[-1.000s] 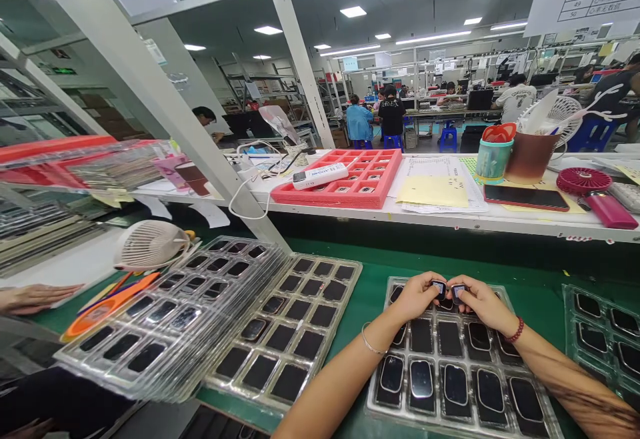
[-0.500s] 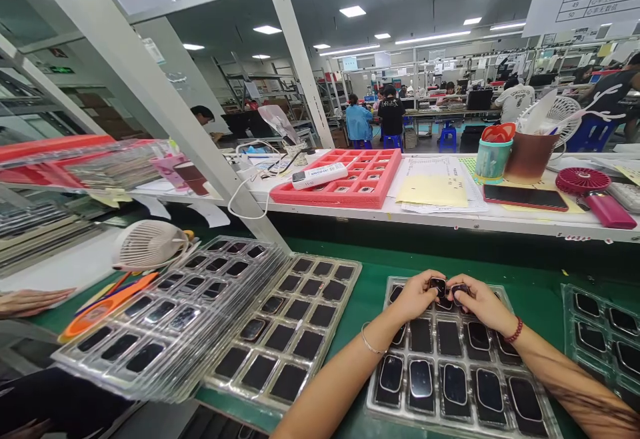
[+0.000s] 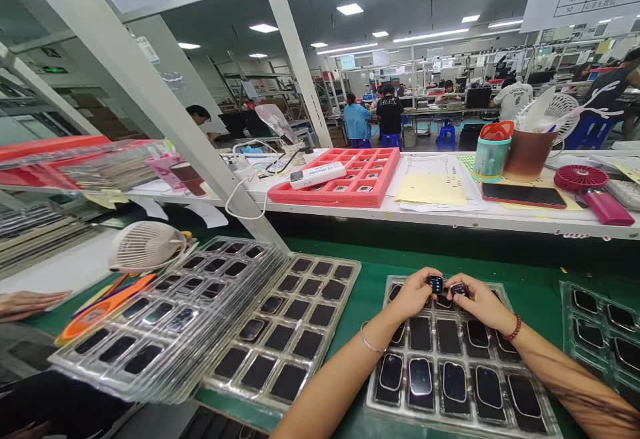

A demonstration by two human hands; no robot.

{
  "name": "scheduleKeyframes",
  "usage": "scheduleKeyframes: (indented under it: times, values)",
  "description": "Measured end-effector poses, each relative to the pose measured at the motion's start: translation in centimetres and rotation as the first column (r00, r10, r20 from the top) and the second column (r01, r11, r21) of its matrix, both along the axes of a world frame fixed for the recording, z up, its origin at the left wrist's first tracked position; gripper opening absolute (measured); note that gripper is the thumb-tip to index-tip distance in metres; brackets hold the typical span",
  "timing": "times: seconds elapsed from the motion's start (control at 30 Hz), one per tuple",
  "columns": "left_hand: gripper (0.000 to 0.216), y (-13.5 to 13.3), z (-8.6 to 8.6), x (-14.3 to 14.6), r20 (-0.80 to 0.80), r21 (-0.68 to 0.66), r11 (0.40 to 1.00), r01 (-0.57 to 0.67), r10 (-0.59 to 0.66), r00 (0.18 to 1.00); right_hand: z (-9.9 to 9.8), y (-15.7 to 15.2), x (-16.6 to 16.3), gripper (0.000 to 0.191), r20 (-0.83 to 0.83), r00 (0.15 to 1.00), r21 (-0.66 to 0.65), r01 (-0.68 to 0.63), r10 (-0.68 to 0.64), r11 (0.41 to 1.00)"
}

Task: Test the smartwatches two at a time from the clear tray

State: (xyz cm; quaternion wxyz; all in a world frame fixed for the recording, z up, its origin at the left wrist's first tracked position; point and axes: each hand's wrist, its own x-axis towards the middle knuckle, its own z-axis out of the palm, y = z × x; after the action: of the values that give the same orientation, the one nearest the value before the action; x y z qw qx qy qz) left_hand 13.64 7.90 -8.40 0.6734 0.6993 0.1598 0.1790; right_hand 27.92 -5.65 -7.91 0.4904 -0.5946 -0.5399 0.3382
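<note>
My left hand (image 3: 414,294) pinches a small black watch case (image 3: 435,283) above the far end of a clear blister tray (image 3: 374,407). Close beside it, my right hand (image 3: 481,302) grips a second small black watch case (image 3: 459,289). The two cases nearly touch. The tray under my hands holds rows of several black watch cases, screens up. A thin bracelet sits on my left wrist and a red bead band on my right.
A stack of clear trays (image 3: 170,319) with dark cells lies to the left on the green mat (image 3: 370,292). Another tray (image 3: 600,332) sits at the right. A white fan (image 3: 143,247) stands at left, near another person's hand (image 3: 30,302). A raised shelf carries a red tray (image 3: 345,179), papers and cups.
The case in my left hand has turned slightly between my fingers. The other person's hand at the left edge has drawn back a little.
</note>
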Motion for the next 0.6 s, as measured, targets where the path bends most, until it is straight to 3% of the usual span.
scheduleKeyframes:
  times: [0.27,0.43,0.6]
  values:
    - [0.026,-0.01,-0.36,0.05,-0.020,0.040,0.999,0.000,0.001,1.000,0.42,-0.11,-0.15,0.034,-0.056,0.997,-0.051,-0.049,0.046,0.997]
    - [0.039,-0.12,-0.28,0.03,0.036,0.091,0.996,-0.012,0.009,0.999,0.25,-0.05,-0.16,0.046,-0.046,0.996,0.024,-0.071,0.072,0.997]
    - [0.021,-0.16,-0.02,-0.05,0.014,0.012,0.999,0.037,-0.038,0.999,-0.40,-0.06,0.21,0.026,-0.133,0.991,-0.070,-0.027,0.018,0.997]
